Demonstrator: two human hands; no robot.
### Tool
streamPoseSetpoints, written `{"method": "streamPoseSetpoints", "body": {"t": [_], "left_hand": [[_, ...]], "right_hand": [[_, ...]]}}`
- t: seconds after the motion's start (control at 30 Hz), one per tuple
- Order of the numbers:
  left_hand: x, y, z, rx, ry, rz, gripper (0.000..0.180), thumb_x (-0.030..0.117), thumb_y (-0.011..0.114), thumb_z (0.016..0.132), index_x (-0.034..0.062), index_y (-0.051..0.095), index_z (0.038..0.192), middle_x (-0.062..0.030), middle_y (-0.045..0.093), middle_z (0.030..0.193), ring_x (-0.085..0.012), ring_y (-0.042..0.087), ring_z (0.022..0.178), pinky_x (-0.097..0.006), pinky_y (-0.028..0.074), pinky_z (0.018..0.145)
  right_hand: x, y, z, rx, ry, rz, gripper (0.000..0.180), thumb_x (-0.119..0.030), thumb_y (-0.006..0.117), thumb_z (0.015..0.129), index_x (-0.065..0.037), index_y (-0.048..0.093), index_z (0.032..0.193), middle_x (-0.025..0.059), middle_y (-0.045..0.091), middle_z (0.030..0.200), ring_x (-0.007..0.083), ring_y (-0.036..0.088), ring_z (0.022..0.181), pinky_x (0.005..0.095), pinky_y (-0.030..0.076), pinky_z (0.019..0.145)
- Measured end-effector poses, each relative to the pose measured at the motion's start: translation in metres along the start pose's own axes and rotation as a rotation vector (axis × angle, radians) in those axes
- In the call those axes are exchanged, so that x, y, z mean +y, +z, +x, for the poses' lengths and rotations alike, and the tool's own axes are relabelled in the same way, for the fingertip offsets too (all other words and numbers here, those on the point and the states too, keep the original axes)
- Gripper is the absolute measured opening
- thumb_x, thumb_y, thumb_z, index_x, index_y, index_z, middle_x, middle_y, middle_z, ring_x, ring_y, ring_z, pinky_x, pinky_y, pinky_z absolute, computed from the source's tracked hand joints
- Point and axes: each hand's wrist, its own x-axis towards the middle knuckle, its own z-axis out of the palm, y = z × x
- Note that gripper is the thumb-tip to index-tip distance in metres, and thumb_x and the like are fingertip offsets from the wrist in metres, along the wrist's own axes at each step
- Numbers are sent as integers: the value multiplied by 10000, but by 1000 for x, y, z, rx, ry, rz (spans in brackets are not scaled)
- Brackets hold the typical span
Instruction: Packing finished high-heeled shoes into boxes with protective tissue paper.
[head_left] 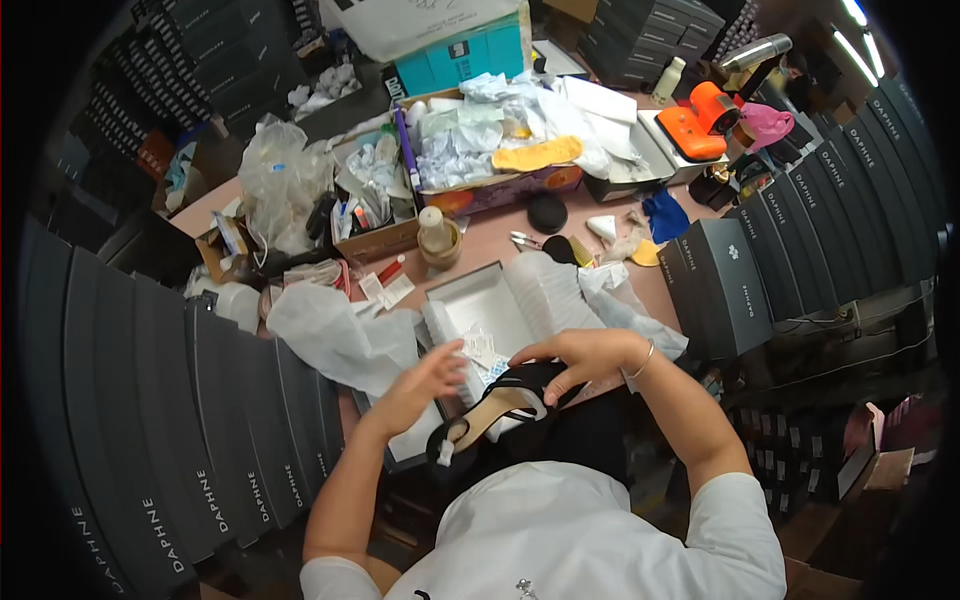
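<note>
In my right hand is a black open sandal with a beige insole. My fingers close round its front end, and its heel end tilts down to the left, with a small whitish piece at that end. My left hand is beside the sandal, fingers apart, holding nothing. Beyond both hands lies an open shoebox with a white inside, holding small printed papers or packets. White tissue paper spreads to its left, and ribbed white wrapping lies on its right. My hands hide part of the box.
Tall stacks of dark shoeboxes rise at left, with more boxes at right. On the pink table stand a purple carton of crumpled paper, a dispenser bottle, a round black tin and an orange device.
</note>
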Motion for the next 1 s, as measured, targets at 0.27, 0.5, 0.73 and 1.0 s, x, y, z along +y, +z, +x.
{"method": "streamPoseSetpoints", "body": {"t": [0.27, 0.5, 0.73, 1.0], "left_hand": [[-50, 67, -17, 283, -295, -1024, 721, 663, 241, 923, 44, 523, 1160, -81, 602, 914, -187, 603, 681, -313, 536, 578], [-37, 81, -16, 471, -139, -1198, 666, 648, 276, 930, 44, 514, 1078, -63, 553, 812, -161, 566, 684, -286, 519, 631], [-58, 97, -31, 539, -199, -916, 757, 743, 232, 872, 61, 515, 1041, -46, 515, 761, -160, 543, 662, -292, 494, 612], [-66, 99, -22, 601, -198, -1006, 716, 727, 271, 880, 62, 526, 947, -47, 545, 771, -172, 562, 708, -304, 491, 650]], "right_hand": [[1, 59, 61, 677, -364, -417, 189, -134, 696, 729, -76, 640, 900, 75, 615, 907, 279, 573, 878, 379, 467, 756], [20, 114, 110, 783, -304, -660, 329, -62, 619, 691, -34, 565, 1014, 89, 593, 861, 292, 572, 848, 378, 472, 750], [25, 134, 100, 787, -258, -432, 409, -15, 602, 736, -45, 513, 1134, 131, 588, 839, 324, 567, 836, 413, 459, 741], [31, 131, 87, 661, -276, -474, 517, -60, 648, 732, -30, 461, 1214, 162, 604, 1087, 359, 583, 924, 413, 467, 798]]}}
